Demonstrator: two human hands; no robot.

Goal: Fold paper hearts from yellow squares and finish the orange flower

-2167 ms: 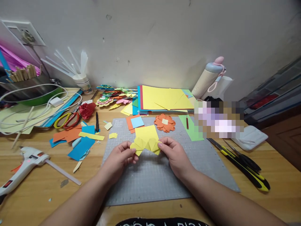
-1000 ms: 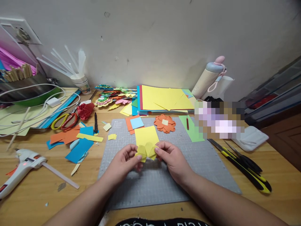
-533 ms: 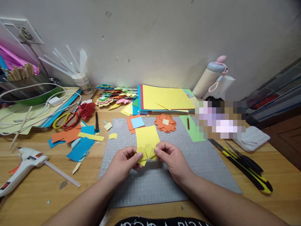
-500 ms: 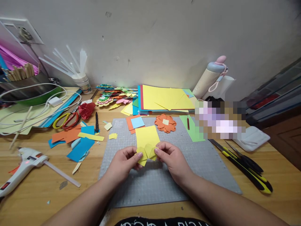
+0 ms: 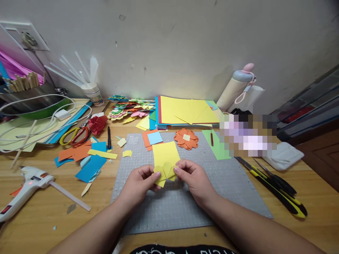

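Between my two hands is a folded yellow paper piece (image 5: 166, 170) with several petal-like points. My left hand (image 5: 140, 181) pinches its left side between thumb and fingers. On the other side, my right hand (image 5: 194, 181) grips the right edge the same way. Just behind it lies a flat yellow paper sheet (image 5: 166, 151) on the grey cutting mat (image 5: 185, 211). Farther back on the mat is an orange paper flower (image 5: 186, 138) with a pale square at its centre. Left of that, a light blue paper square (image 5: 155, 138) rests on orange paper.
A glue gun (image 5: 31, 187), scissors (image 5: 76, 135), a black pen (image 5: 108, 137) and paper scraps lie at left. Coloured paper (image 5: 185, 109) is stacked at the back, beside paper flowers (image 5: 129, 107). A box cutter (image 5: 275, 190) and a tumbler (image 5: 235, 86) are at right.
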